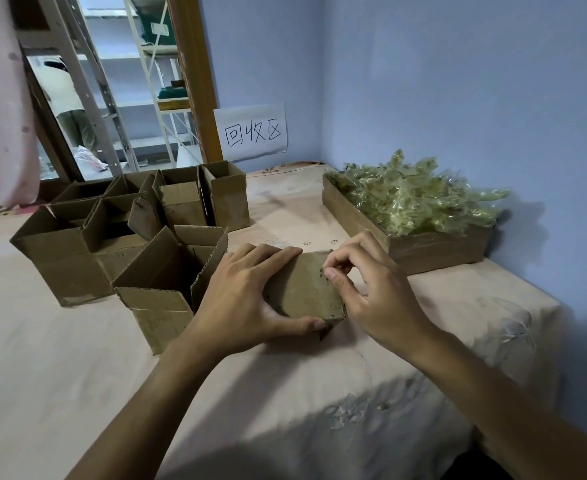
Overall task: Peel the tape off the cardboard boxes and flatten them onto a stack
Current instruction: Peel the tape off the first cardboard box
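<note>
A small brown cardboard box point(304, 289) stands closed side up on the cloth-covered table in front of me. My left hand point(243, 299) grips it from the left, fingers over its far edge and thumb along its near edge. My right hand point(364, 289) is at the box's right edge, its thumb and forefinger pinched together at the top surface where the tape lies; the tape itself is too faint to make out.
Several open-topped cardboard boxes point(167, 278) crowd the left and back of the table. A shallow cardboard tray point(434, 247) heaped with crumpled clear tape point(413, 195) sits at the right by the blue wall. A paper sign point(250, 133) leans on the back wall.
</note>
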